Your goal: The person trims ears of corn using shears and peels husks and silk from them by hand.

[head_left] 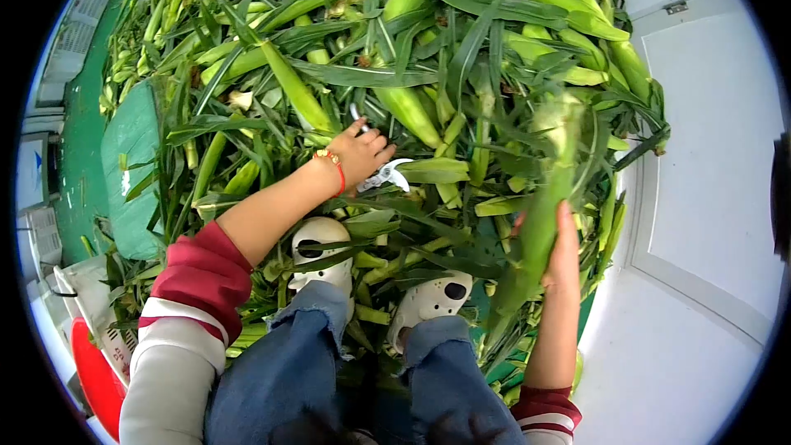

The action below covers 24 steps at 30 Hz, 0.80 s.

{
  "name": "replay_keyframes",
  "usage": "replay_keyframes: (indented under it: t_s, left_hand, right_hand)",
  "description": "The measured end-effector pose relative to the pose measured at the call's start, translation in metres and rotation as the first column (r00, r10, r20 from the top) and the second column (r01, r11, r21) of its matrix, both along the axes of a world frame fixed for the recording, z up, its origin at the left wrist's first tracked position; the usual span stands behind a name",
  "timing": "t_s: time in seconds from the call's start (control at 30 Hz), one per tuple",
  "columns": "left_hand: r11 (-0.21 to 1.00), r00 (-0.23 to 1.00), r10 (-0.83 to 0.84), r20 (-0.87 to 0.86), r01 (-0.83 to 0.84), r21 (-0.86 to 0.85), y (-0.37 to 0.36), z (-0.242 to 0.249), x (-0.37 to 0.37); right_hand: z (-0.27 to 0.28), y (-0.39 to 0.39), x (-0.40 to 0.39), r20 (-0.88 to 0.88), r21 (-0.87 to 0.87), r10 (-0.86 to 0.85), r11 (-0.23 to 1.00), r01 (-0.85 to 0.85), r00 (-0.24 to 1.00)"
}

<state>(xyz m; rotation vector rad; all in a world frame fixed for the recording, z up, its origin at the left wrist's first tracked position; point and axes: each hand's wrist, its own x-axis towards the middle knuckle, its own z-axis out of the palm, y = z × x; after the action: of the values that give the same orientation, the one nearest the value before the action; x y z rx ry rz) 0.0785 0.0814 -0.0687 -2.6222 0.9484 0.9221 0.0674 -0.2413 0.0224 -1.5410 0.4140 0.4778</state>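
Observation:
My left hand (362,156), with a red cord bracelet at the wrist, is over a pair of pruning shears (387,176). The fingers curl over the middle of the tool. Its pale jaws stick out below the hand and a handle end shows above it, while the palm hides the rest. On the right, my right hand (563,251) is wrapped round a green ear of corn in its husk (545,222), held upright and smeared by motion. The corn's pale end points up and away from me.
A large heap of corn ears and leaves (404,107) spreads ahead and round my shoes (432,297). A white panelled wall (709,156) rises at the right. At the left are a green stool-like block (132,169), green floor (82,148) and a red round object (95,379).

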Motion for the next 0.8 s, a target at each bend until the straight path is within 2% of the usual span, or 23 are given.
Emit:
replay_keyframes:
  t_s: [0.03, 0.07, 0.13, 0.2, 0.27, 0.3, 0.33, 0.37, 0.4, 0.47, 0.5, 0.57, 0.6, 0.63, 0.73, 0.77, 0.8]
  left_hand:
    - [0.999, 1.0, 0.006, 0.002, -0.006, 0.043, -0.004, -0.003, 0.003]
    - [1.0, 0.989, 0.01, 0.147, -0.008, -0.017, -0.001, -0.016, -0.003]
    - [0.982, 0.933, 0.134, 0.333, -0.079, -0.174, 0.003, -0.005, -0.008]
    - [0.897, 0.878, 0.341, 0.336, -0.196, -0.396, 0.007, 0.031, -0.017]
    - [0.731, 0.773, 0.564, 0.289, -0.305, -0.611, 0.007, 0.063, -0.028]
    - [0.527, 0.758, 0.653, 0.01, -0.444, -0.725, 0.004, 0.086, -0.036]
    - [0.293, 0.693, 0.666, -0.274, -0.582, -0.759, -0.002, 0.106, -0.045]
    - [0.131, 0.614, 0.533, -0.582, -0.739, -0.661, -0.008, 0.12, -0.053]
    - [0.146, 0.657, 0.393, -0.643, -0.735, -0.662, -0.015, 0.13, -0.059]
    - [0.334, 0.785, 0.26, -0.562, -0.62, -0.711, -0.03, 0.13, -0.063]
    - [0.369, 0.784, 0.272, -0.558, -0.62, -0.692, -0.033, 0.126, -0.063]
    - [0.434, 0.782, 0.289, -0.552, -0.621, -0.653, -0.041, 0.116, -0.065]
    - [0.431, 0.794, 0.273, -0.544, -0.606, -0.668, -0.043, 0.115, -0.065]
    - [0.429, 0.805, 0.261, -0.534, -0.592, -0.683, -0.044, 0.115, -0.064]
    - [0.409, 0.808, 0.25, -0.533, -0.587, -0.698, -0.043, 0.102, -0.066]
    - [0.386, 0.809, 0.261, -0.527, -0.588, -0.711, -0.042, 0.099, -0.067]
    - [0.363, 0.81, 0.271, -0.52, -0.586, -0.724, -0.043, 0.098, -0.068]
  right_hand:
    - [-0.001, -0.004, -0.002, 0.013, -0.026, 0.086, 0.996, -0.086, 0.996]
    - [-0.005, -0.009, -0.002, 0.024, -0.019, 0.158, 0.987, -0.158, 0.987]
    - [0.001, -0.007, -0.002, -0.02, -0.07, 0.094, 0.993, -0.095, 0.995]
    - [-0.008, -0.009, -0.006, 0.113, -0.215, 0.108, 0.973, -0.082, 0.988]
    - [-0.009, -0.007, -0.007, 0.205, -0.322, 0.176, 0.941, -0.103, 0.963]
    - [-0.004, -0.004, -0.007, 0.226, -0.363, 0.231, 0.921, -0.138, 0.946]
    - [-0.002, -0.001, -0.007, 0.246, -0.403, 0.289, 0.899, -0.173, 0.925]
    - [-0.001, 0.004, -0.008, 0.231, -0.408, 0.283, 0.897, -0.171, 0.931]
    - [0.002, 0.009, -0.008, 0.252, -0.465, 0.346, 0.862, -0.2, 0.904]
    - [0.009, 0.017, -0.011, 0.271, -0.578, 0.463, 0.78, -0.242, 0.844]
    - [0.009, 0.02, -0.014, 0.28, -0.569, 0.459, 0.787, -0.239, 0.843]
    - [0.018, 0.023, -0.018, 0.198, -0.647, 0.588, 0.679, -0.347, 0.784]
    - [0.022, 0.025, -0.019, 0.15, -0.679, 0.647, 0.617, -0.398, 0.747]
    - [0.023, 0.028, -0.021, 0.075, -0.741, 0.723, 0.501, -0.447, 0.686]
    - [0.022, 0.034, -0.024, -0.013, -0.791, 0.794, 0.363, -0.492, 0.608]
    - [0.026, 0.037, -0.023, -0.143, -0.805, 0.809, 0.24, -0.543, 0.57]
    - [0.03, 0.04, -0.02, -0.117, -0.813, 0.81, 0.254, -0.524, 0.575]
